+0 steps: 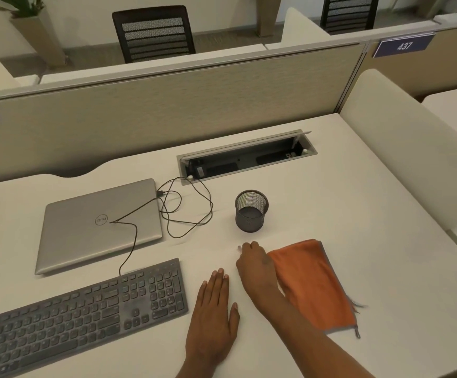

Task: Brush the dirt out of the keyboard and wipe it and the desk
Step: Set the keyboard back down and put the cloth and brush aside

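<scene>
Surface: a pale desk on which everything is laid out; a wide bare patch is left at the middle and right, judged to be working room.
Keyboard: set at the near left edge, tilted, just in front of the laptop; a greyish film is seen on the keys, so brushing is judged not yet done.
Laptop: kept closed and flat, behind the keyboard, likely so that dust is kept off its screen.
Cloth: orange, folded flat, laid to the right of both hands, within reach for wiping.
Left grip: spread flat, palm down, pressed on the surface beside the keyboard's right end; nothing is held.
Right grip: fingers curled down at the cloth's left edge; whether anything is pinched cannot be told.
Mesh cup: stood upright behind the right grip, apart from it.
Cable: trailed across the laptop lid to the keyboard.
Brush: none can be made out.
</scene>
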{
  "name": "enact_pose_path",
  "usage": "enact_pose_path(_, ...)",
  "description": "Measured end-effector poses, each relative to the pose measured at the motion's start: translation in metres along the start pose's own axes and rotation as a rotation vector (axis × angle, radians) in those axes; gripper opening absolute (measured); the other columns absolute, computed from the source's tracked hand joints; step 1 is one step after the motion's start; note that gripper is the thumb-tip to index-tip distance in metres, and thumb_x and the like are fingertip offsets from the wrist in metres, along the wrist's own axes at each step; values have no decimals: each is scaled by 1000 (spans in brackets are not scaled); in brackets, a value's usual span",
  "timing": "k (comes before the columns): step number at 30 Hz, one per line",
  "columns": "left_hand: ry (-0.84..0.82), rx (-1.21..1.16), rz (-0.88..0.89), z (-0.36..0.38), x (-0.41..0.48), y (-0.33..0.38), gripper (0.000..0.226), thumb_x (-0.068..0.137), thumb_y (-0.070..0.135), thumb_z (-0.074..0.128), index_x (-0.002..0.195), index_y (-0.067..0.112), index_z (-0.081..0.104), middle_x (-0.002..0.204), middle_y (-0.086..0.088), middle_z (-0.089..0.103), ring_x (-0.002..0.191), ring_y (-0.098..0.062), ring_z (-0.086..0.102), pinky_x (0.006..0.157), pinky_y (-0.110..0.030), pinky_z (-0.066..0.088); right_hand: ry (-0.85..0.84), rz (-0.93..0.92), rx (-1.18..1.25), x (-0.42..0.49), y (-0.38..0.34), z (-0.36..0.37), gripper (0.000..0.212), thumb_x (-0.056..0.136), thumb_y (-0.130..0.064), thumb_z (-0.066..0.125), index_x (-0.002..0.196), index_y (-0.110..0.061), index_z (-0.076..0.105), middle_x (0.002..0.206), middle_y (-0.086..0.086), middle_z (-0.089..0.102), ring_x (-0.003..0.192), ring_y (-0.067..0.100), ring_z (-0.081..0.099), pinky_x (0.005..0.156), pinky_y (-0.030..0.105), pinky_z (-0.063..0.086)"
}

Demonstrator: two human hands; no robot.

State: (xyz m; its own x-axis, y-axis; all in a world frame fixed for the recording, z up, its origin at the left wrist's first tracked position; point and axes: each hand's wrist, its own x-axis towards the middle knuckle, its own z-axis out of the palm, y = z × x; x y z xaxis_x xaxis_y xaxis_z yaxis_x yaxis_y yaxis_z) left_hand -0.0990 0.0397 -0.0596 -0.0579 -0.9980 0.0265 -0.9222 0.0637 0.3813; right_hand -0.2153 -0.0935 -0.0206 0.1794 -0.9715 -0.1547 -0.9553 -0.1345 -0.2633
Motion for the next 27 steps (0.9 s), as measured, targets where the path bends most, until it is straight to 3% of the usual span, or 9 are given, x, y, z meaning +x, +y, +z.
enact_pose_path(1,-2,1,-2,-1,0,0,67,105,37,43,165,11,27,175,-1,17,162,-16,12,128,-40,16,12,-11,23,0,0,-4,5,93,-20,72,94,-15,71,86,3,64,75,18,63,60,27,44)
enact_pose_path(3,-4,-1,-2,-1,0,1,68,105,37,43,166,11,26,175,-1,16,162,-15,12,128,-39,15,76,44,132,-1,4,-14,15,104,-24,53,99,-15,64,96,3,62,82,20,59,67,28,37)
enact_pose_path(6,-8,-5,-5,-3,0,2,68,106,38,42,166,12,25,176,0,14,162,-15,11,127,-39,15,184,138,443,-4,12,-40,10,97,-24,59,89,-18,59,86,-2,65,72,16,56,64,29,39)
enact_pose_path(8,-3,-3,-4,-4,0,2,67,106,38,42,166,11,27,175,0,15,162,-16,12,127,-40,17,238,160,644,-5,18,-59,5,92,-19,66,88,-18,63,80,-6,67,68,12,60,61,20,42)
enact_pose_path(13,15,-3,8,-5,1,2,66,104,37,43,163,8,33,174,-3,21,161,-17,16,126,-41,20,341,143,892,11,28,-118,16,91,-12,69,103,-22,72,80,-6,72,73,7,67,68,17,51)
enact_pose_path(19,20,3,10,-5,0,3,66,104,37,43,163,9,33,174,-3,20,161,-17,15,127,-40,18,489,-28,858,49,24,-166,6,100,-19,65,102,-14,69,88,-6,72,79,4,68,70,8,49)
enact_pose_path(23,19,7,3,-5,0,3,66,104,37,44,163,8,34,174,-3,21,161,-17,15,127,-40,18,455,-90,711,74,21,-173,3,99,-17,64,100,-19,66,90,-6,70,82,3,65,70,8,47)
enact_pose_path(27,21,9,2,-5,0,3,66,104,37,45,163,8,34,174,-3,21,161,-17,15,127,-40,17,324,-48,494,93,20,-169,8,99,-21,65,106,-18,66,101,-1,71,89,14,65,80,23,51)
